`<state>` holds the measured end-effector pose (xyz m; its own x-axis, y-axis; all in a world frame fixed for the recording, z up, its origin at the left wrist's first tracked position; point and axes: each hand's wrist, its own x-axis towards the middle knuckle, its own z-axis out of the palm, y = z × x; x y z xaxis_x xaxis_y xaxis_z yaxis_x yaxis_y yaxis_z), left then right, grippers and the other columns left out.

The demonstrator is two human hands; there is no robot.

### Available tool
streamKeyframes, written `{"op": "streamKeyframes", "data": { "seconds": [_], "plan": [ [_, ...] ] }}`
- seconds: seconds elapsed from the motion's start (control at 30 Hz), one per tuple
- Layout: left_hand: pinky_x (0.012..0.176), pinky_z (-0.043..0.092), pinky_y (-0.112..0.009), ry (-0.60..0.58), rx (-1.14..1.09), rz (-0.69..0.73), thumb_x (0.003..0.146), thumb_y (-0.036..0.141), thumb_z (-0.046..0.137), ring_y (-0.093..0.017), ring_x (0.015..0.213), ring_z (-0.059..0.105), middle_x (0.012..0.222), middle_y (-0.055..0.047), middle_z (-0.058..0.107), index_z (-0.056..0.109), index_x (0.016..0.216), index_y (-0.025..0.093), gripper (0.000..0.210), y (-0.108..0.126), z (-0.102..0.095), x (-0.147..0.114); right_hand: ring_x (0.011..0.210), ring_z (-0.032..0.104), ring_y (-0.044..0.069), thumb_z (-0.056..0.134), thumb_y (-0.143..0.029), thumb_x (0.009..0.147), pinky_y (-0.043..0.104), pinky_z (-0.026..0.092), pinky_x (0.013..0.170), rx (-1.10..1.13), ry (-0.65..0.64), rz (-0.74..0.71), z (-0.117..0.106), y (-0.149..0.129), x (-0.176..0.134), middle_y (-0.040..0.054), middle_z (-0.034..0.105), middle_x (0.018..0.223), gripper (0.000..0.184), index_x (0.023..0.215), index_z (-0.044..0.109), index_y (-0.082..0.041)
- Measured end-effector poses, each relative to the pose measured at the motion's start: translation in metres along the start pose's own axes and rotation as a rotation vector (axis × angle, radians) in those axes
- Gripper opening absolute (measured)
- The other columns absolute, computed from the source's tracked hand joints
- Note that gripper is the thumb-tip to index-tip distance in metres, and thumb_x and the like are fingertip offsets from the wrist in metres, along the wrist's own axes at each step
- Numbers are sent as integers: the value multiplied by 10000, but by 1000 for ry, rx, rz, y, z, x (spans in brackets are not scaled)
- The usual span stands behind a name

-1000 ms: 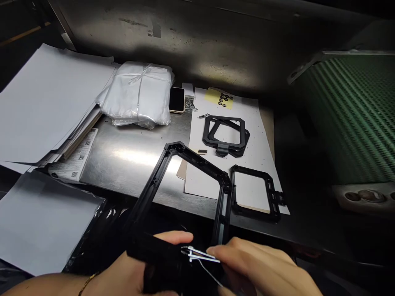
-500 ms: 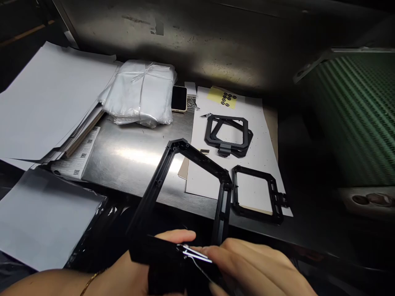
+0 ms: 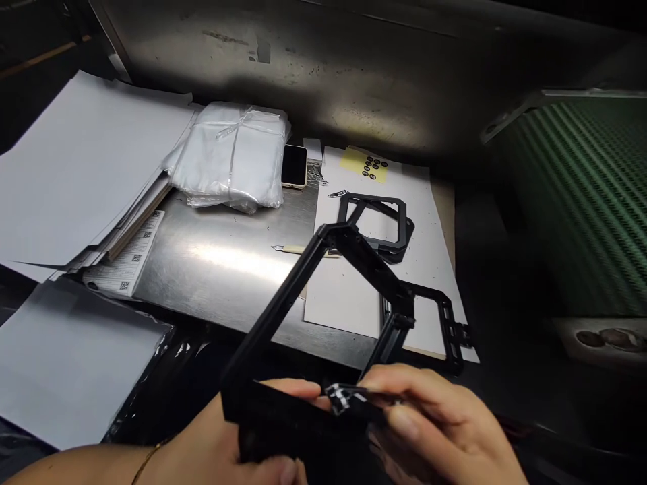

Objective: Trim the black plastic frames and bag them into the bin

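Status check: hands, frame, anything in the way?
Left hand and right hand both grip the black frame, tilted above the table edge. Two more frames lie beyond, apart.

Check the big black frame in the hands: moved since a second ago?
Yes. The black frame swung right: its far corner, earlier left of the white sheet, now overlaps the stacked frames lying on it.

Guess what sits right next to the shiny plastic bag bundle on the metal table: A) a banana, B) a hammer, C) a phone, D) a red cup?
C: a phone with a dark screen lies flat against the right side of the plastic bag bundle on the metal table.
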<state>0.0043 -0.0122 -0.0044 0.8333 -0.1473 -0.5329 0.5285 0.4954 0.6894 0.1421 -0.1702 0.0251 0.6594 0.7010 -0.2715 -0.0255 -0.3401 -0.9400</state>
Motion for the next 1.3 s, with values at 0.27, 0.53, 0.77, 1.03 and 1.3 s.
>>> {"op": "streamKeyframes", "data": {
  "seconds": [0.27,0.53,0.77,1.03,1.3],
  "plan": [
    [619,473,-216,114,-224,-25,608,411,689,-120,630,637,745,-58,709,449,1015,137,545,14,4,4,392,293,56,484,-478,704,190,315,386,536,387,11,-18,48,43,-61,283,515,287,586,492,-217],
    [698,456,-281,111,-288,74,613,324,717,-110,714,623,1113,-98,608,512,1016,174,476,4,-12,5,520,470,134,647,-308,637,266,404,545,203,267,127,-2,91,70,-16,522,553,166,731,631,-171],
    [802,435,-374,6,-142,125,696,283,648,-190,860,618,1088,-63,613,503,1045,237,381,-1,-19,13,891,562,239,475,-411,759,357,458,700,581,-32,48,7,37,52,90,602,959,267,896,611,-227],
    [926,248,-530,-141,-252,35,741,268,574,-311,1062,517,1157,-157,568,370,1152,191,465,21,-32,-3,714,572,158,530,-400,748,266,452,653,474,-134,190,3,45,36,60,617,773,265,858,628,-181],
    [879,317,-494,-128,-66,-111,763,380,541,-297,1023,547,1039,-119,647,374,1166,232,460,6,-29,-4,759,542,142,523,-265,752,271,419,735,-113,235,-175,-3,32,10,17,581,819,219,957,589,-233]
  ]
}}
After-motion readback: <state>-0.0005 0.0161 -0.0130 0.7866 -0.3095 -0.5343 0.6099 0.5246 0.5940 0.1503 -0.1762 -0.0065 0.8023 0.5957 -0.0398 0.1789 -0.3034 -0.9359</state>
